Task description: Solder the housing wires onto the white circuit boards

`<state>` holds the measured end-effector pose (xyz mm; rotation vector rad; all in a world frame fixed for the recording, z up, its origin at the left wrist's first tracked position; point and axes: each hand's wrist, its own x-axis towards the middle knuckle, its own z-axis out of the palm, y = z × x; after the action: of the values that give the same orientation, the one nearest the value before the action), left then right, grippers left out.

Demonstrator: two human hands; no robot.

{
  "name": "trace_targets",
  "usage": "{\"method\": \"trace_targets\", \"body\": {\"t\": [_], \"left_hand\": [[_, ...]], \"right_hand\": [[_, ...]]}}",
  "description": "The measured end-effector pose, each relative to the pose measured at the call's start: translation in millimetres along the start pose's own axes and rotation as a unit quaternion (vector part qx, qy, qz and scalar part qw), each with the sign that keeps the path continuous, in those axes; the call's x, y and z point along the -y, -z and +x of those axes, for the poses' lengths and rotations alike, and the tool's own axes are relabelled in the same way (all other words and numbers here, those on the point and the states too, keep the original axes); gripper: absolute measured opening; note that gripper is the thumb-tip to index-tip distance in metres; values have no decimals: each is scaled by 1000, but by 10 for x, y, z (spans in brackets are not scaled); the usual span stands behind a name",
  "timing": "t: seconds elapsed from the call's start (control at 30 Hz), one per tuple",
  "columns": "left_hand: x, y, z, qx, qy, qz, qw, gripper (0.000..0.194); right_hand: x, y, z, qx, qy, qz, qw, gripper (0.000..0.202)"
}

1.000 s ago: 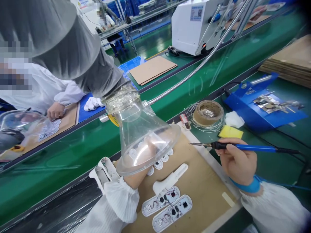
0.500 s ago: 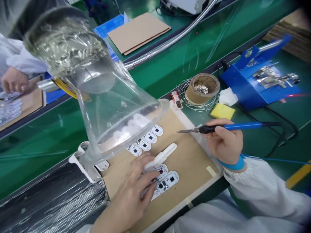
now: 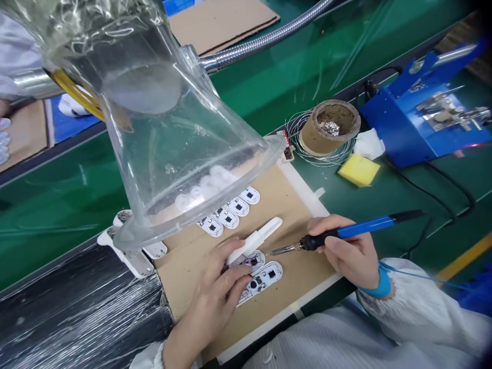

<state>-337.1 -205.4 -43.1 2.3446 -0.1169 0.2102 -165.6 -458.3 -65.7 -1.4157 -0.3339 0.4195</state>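
Note:
My right hand (image 3: 346, 251) grips a blue and black soldering iron (image 3: 361, 227), its metal tip pointing left, close to the upper end of a white circuit board (image 3: 255, 260). My left hand (image 3: 215, 287) is closed at the fingertips over that board; thin wires show there, but what the fingertips pinch is too small to tell. A white plastic casing (image 3: 255, 240) lies along my left index finger. Just below is another rounded circuit board (image 3: 271, 274). Several similar boards (image 3: 229, 218) lie in a row behind, partly under the clear fume hood (image 3: 184, 154).
Brown cardboard (image 3: 303, 287) covers the work area. At the back right are a pot (image 3: 329, 128) with solder wire around it, a yellow sponge (image 3: 359, 170) and a blue iron stand (image 3: 415, 118). White casings (image 3: 132, 251) lie left, beside black wrapped material (image 3: 84, 307).
The soldering iron in my right hand has moved left and down, nearer the boards. My left hand remains over the boards. The camera view has shifted, with the hood looking larger.

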Motion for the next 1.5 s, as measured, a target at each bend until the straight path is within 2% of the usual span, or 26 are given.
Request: {"method": "trace_targets", "body": {"t": [0.37, 0.6, 1.5], "left_hand": [[-49, -135, 66, -34, 37, 44, 998, 24], [-51, -198, 63, -45, 28, 80, 995, 25], [-45, -196, 71, -35, 15, 98, 994, 25]], "right_hand": [[-52, -1, -68, 52, 44, -16, 998, 14], [-2, -46, -74, 49, 71, -68, 994, 13], [45, -124, -60, 82, 78, -102, 988, 15]]}}
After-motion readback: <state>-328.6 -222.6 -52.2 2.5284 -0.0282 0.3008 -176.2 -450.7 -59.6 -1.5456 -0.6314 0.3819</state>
